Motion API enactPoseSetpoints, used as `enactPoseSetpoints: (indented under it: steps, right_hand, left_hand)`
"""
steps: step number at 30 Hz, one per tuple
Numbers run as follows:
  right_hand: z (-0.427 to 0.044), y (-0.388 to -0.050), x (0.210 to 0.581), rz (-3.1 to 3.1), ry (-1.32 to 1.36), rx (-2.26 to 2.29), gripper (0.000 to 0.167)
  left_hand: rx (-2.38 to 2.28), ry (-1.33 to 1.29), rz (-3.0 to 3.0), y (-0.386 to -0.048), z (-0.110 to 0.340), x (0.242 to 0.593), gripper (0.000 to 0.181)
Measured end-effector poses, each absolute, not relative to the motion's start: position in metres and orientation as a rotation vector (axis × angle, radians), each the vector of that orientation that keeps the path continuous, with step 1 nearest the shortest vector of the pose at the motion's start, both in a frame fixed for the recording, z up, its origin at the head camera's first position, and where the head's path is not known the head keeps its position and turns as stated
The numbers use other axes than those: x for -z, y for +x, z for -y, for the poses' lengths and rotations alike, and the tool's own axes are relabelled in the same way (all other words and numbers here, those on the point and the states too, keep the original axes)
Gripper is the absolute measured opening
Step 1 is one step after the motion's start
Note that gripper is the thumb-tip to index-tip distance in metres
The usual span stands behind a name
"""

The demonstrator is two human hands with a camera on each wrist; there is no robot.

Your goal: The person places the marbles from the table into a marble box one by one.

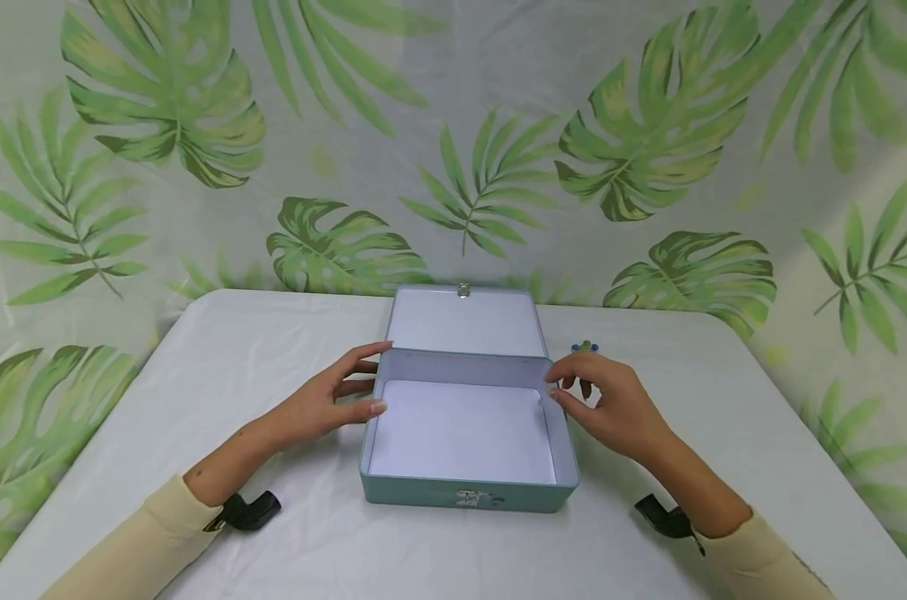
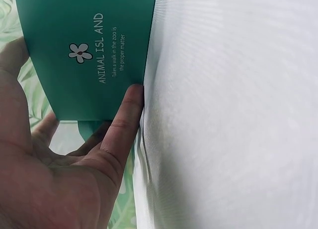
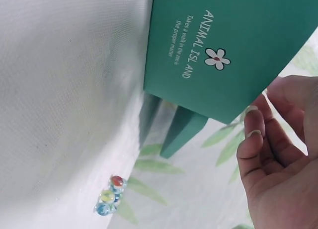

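Observation:
A green tin box [image 1: 468, 493] stands open on the table, its hinged lid [image 1: 464, 321] tipped back behind it. The inside is white. My left hand [image 1: 326, 400] rests against the box's left side, thumb at the rim and fingers spread towards the back corner; one straight finger [image 2: 124, 119] lies low along the printed side. My right hand [image 1: 607, 400] hovers at the right rim, its thumb and forefinger bent and slightly apart. A tiny pale-green bead-like thing [image 1: 541, 402] shows inside by the right wall. Several glass marbles [image 3: 109, 195] lie together behind my right hand.
A white cloth covers the table [image 1: 273, 550]. Close behind its back edge hangs a leaf-printed curtain [image 1: 483, 183]. Black camera mounts sit on both wrists, the left mount [image 1: 251, 510] and the right mount [image 1: 662, 517].

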State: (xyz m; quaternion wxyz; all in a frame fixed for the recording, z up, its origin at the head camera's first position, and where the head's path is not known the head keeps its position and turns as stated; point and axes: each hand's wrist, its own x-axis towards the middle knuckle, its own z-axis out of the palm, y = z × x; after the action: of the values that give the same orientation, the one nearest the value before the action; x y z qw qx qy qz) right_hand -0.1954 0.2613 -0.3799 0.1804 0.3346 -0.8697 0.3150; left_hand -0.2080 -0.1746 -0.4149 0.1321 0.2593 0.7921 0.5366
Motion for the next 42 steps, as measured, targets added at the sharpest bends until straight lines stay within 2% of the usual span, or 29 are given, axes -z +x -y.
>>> enactPoseSetpoints:
  steps: [14,26,42]
  right_hand:
    - [-0.277,-0.206,0.378,2.381,0.917,-0.891,0.031]
    - [-0.308,-0.225,0.395,2.421,0.817,-0.770,0.026]
    - [-0.342,-0.237,0.409,2.734,0.628,-0.625,0.027]
  left_hand:
    - [-1.553,0.738,-2.297,-0.207,0.174,0.415,0.080]
    - [-1.560,0.730,-2.280,-0.208,0.174,0.415,0.080]
    - [-1.571,0.716,-2.268,-0.208,0.174,0.417,0.081]
